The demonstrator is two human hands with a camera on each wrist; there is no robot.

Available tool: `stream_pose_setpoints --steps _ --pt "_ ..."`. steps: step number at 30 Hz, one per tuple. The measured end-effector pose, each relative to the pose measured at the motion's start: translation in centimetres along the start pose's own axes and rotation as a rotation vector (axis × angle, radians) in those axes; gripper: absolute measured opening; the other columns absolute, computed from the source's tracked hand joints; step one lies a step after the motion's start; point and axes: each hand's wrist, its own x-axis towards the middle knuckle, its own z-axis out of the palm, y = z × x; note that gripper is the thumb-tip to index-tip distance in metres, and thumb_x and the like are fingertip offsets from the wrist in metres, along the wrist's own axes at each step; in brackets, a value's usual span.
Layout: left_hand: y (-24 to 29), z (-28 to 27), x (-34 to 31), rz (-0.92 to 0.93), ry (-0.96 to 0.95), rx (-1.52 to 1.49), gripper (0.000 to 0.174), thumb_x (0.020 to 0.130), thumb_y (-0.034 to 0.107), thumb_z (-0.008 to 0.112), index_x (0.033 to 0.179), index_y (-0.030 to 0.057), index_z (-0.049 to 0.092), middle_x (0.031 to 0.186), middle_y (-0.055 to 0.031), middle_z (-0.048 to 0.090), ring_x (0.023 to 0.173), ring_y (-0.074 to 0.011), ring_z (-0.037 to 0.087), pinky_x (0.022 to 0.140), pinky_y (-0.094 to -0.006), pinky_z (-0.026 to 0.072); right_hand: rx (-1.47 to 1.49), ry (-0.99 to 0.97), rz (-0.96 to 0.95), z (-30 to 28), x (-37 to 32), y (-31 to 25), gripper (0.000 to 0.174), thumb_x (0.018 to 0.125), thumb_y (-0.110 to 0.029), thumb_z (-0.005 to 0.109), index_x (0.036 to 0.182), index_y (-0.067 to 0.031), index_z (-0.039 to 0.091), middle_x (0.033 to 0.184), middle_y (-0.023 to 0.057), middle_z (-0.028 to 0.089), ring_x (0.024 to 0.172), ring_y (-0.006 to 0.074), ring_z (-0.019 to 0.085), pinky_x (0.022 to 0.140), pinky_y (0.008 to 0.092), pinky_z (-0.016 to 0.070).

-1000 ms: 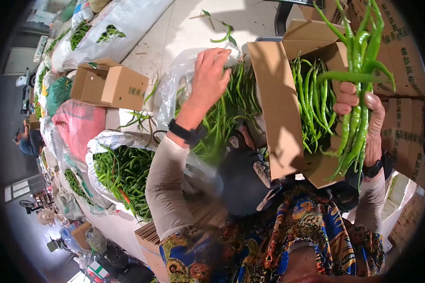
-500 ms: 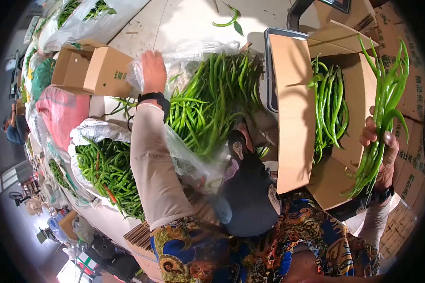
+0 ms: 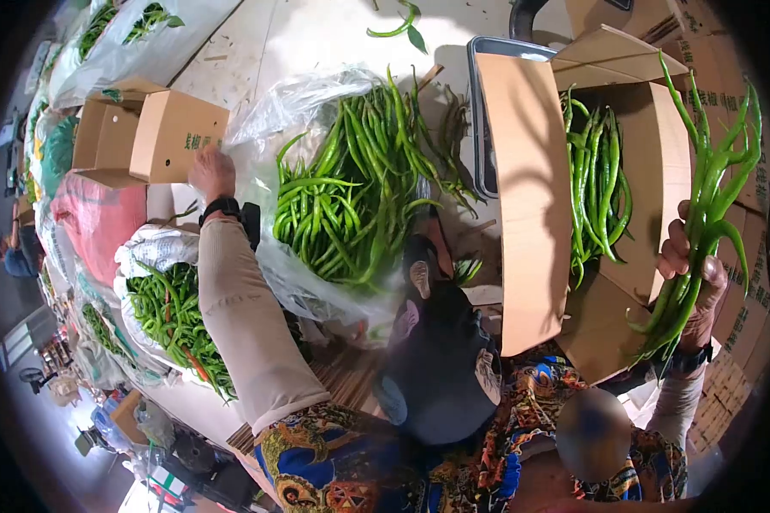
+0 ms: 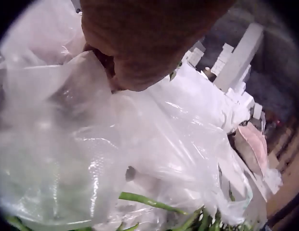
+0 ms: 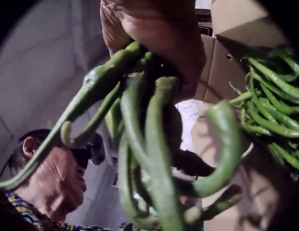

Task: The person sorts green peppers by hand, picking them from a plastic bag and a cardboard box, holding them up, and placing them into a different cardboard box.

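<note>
My right hand [image 3: 705,301] grips a bunch of long green chili peppers [image 3: 712,184], held upright beside the right wall of an open carton [image 3: 526,205]. Close up in the right wrist view, several peppers [image 5: 156,130] hang out of the curled hand. More chili peppers [image 3: 597,179] lie lengthwise inside the carton. Off to the left, my left hand [image 3: 212,173] pinches the edge of a clear plastic bag [image 4: 154,130], its fingertips partly hidden in the left wrist view. The bag lies spread round a heap of green chili peppers [image 3: 338,205].
A small carton [image 3: 175,137] stands beyond the left hand. A white sack of peppers [image 3: 167,316], a pink sack [image 3: 103,222] and other bags line the left. Behind the large carton is a dark-rimmed tray [image 3: 479,120]. Stacked cartons [image 3: 749,248] rise at right.
The left hand has moved left from over the pepper heap, drawing the bag edge outward and uncovering more of the heap. The right hand has shifted right and lower in view, still holding its bunch.
</note>
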Motion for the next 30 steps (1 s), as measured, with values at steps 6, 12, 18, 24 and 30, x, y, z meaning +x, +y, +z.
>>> stream_pose_setpoints --steps 6,12,18,24,30 --pt "2.2 -5.1 4.5 -0.184 -0.685 -0.287 0.042 0.071 0.028 0.066 0.107 0.0057 0.065 0.106 -0.0244 0.063 0.098 -0.0416 0.060 0.080 -0.0460 0.0500 0.022 -0.086 -0.068 -2.0 -2.0 -1.6 0.079 0.069 -0.015 0.070 0.134 0.0051 0.030 0.085 0.0049 0.044 0.066 0.0113 0.045 0.059 0.0265 0.0414" --pt "12.0 -20.4 6.4 0.259 -0.188 -0.529 0.041 0.083 0.013 0.059 0.122 0.0002 0.052 0.115 -0.0263 0.057 0.104 -0.0431 0.054 0.089 -0.0462 0.0441 -0.278 0.102 -0.047 0.3 -2.9 -3.0 0.053 0.085 -0.029 0.058 0.124 0.0048 0.049 0.104 0.0122 0.063 0.091 0.0192 0.062 0.087 0.0348 0.0491" --pt "22.8 -40.4 5.7 0.303 -0.698 -1.473 0.034 0.089 0.011 0.057 0.121 0.0001 0.055 0.090 -0.0102 0.064 0.064 -0.0085 0.058 0.061 -0.0199 0.0486 0.084 -0.082 -0.091 -1.0 -2.1 -3.6 0.046 0.080 -0.010 0.067 0.122 -0.0036 0.050 0.100 0.0107 0.062 0.087 0.0194 0.062 0.080 0.0319 0.0531" --pt "32.2 -48.7 2.9 0.478 -0.906 -1.651 0.035 0.089 0.010 0.058 0.121 -0.0041 0.052 0.096 -0.0100 0.063 0.071 -0.0091 0.057 0.064 -0.0217 0.0464 0.120 -0.238 -0.149 -2.4 -2.6 -3.4 0.044 0.082 -0.011 0.066 0.122 -0.0019 0.050 0.105 0.0095 0.061 0.090 0.0173 0.062 0.084 0.0314 0.0522" --pt "37.6 -50.1 1.1 0.435 -0.896 -1.794 0.034 0.092 0.017 0.058 0.120 -0.0025 0.053 0.101 -0.0078 0.061 0.082 -0.0104 0.057 0.068 -0.0220 0.0456 0.359 -0.427 0.000 -4.6 -4.4 -2.5 0.044 0.083 -0.009 0.060 0.123 0.0025 0.048 0.105 0.0139 0.061 0.090 0.0211 0.064 0.085 0.0344 0.0534"
